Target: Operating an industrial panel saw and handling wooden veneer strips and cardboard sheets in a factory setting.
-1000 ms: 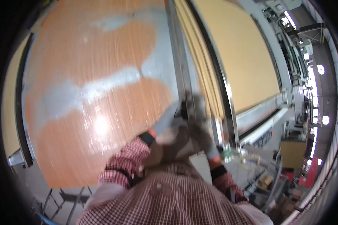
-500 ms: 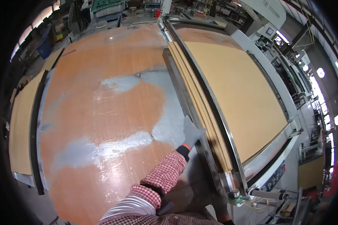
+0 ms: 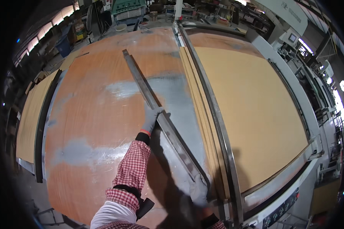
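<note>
A long grey metal bar [image 3: 172, 133] lies slantwise over the large worn table, its far end toward the left and its near end toward the right. My left hand [image 3: 151, 116], in a grey glove, grips the bar near its middle, fingers hooked over the edge. My right hand [image 3: 198, 191], gloved too, is closed on the bar's near end. Shadows of the bar and my arms fall on the orange-brown and grey tabletop [image 3: 91, 118]. Whether the bar touches the table along its length, I cannot tell.
Narrow yellowish board strips [image 3: 197, 95] lie to the right, beside a long metal rail [image 3: 214, 110]. Beyond the rail is a large yellowish sheet [image 3: 248, 114]. Another yellowish board [image 3: 33, 118] stands at the left, along a dark edge strip [image 3: 46, 122]. Machinery fills the far right.
The metal bar has come away from the board strips and swung left over the table. My left hand moved left with it, and my right hand has come into view on its near end.
</note>
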The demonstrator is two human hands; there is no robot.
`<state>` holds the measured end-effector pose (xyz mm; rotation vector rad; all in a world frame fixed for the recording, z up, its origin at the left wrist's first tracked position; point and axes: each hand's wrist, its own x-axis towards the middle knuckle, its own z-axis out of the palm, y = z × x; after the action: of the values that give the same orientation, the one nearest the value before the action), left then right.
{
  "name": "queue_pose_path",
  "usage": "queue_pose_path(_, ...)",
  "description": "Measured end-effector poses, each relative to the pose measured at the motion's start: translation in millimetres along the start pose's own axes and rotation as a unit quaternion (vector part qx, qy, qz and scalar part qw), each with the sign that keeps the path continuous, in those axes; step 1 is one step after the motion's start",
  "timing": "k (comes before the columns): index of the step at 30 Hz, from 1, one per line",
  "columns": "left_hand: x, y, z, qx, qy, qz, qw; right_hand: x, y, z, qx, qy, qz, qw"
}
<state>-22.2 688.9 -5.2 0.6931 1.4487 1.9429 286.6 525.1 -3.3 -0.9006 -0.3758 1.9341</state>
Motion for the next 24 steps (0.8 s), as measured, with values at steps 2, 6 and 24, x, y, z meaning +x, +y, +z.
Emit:
queue_pose_path(2, 11.0, -19.2, 24.7, -0.089, -0.053, -0.119, 0.988, 4.4, -8.1, -8.6, -0.035, 0.035, -0.012, 0.999)
queue_pose_path(6, 16.3, -100.4, 89.0, 0.184, -0.061, 0.155, 0.969, -47.8, -24.0, -33.4, -0.759, 0.027, 0.048, 0.649)
queue_pose_path(24, 51.4, -55.0, 35.0, 0.005, -0.1, -0.103, 0.99, -5.9, -16.4, -12.0, -0.055, 0.17, 0.038, 0.983)
